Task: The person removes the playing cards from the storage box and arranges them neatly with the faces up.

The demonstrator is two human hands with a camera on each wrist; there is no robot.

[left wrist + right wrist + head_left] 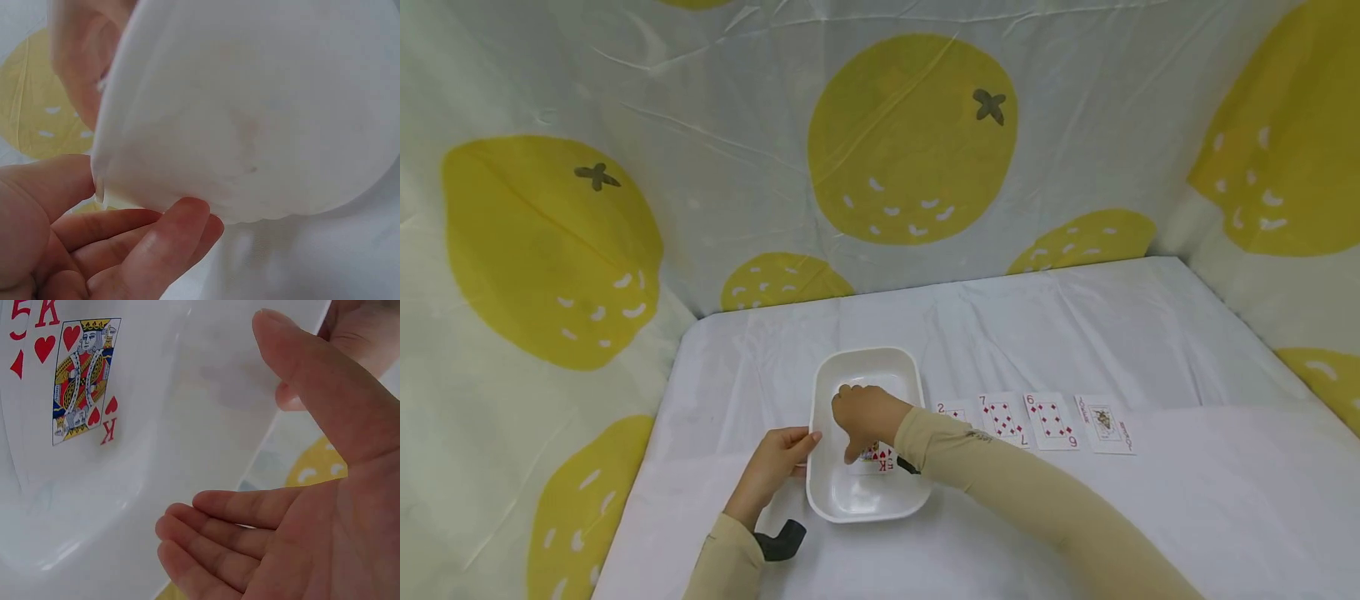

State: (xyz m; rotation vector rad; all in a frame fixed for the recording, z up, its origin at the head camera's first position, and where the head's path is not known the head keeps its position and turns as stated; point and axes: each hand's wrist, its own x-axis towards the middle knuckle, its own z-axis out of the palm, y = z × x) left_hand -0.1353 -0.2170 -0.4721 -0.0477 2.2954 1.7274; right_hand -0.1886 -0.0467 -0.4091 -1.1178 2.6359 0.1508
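A white plastic tray [842, 504] sits on the cloth, its left wall held by my left hand [772, 467]. The thumb lies at the rim and the fingers reach under the outer side, as the left wrist view shows. My right hand [868, 417] hovers inside the tray, its fingers loosely extended and its thumb apart, holding nothing. In the right wrist view a king of hearts [84, 381] lies face up on the tray floor, overlapping a red five [14, 369]. From the head view, my right hand partly covers these cards.
Right of the tray, face-up cards lie in a row: a two of diamonds [953, 411] partly behind my right sleeve, a seven of diamonds [1000, 419], a six of diamonds [1051, 421] and a joker [1105, 423]. A lemon-print curtain [737, 192] encloses the white-clothed table [1210, 483].
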